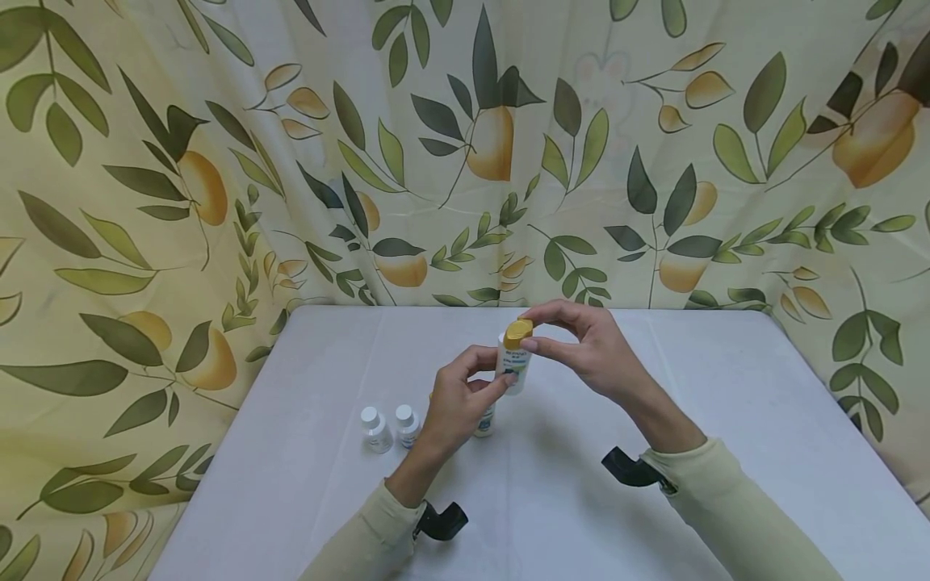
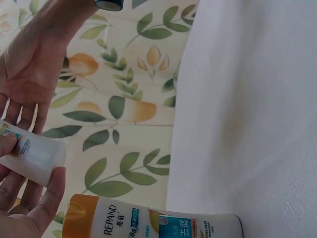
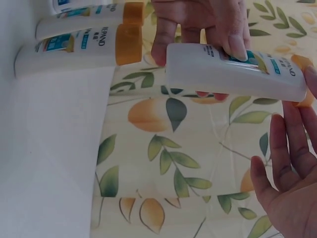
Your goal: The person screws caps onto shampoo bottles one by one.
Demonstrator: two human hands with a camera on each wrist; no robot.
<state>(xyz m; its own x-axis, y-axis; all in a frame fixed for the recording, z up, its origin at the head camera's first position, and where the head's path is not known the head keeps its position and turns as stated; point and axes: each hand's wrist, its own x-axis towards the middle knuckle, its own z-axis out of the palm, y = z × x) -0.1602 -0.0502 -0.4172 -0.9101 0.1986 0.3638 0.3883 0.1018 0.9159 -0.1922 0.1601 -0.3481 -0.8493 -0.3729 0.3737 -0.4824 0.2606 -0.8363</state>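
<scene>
My left hand [image 1: 454, 395] grips a white shampoo bottle [image 1: 513, 367] with a printed label, tilted and raised above the table. Its yellow-orange cap [image 1: 518, 332] is pinched between the thumb and fingers of my right hand [image 1: 592, 351]. In the right wrist view the held bottle [image 3: 198, 74] lies across the picture, with the cap [image 3: 303, 64] on its end. Below the left hand, a matching shampoo bottle [image 2: 148, 218] stands on the table. The right wrist view shows two such standing bottles, a nearer one [image 3: 74, 49] and a farther one [image 3: 94, 20].
Two small bottles with white caps, one at the left [image 1: 375, 432] and one beside it [image 1: 407, 424], stand left of my left hand. A white cloth covers the table [image 1: 617, 516]. Behind it hangs a leaf-and-fruit patterned curtain [image 1: 450, 242].
</scene>
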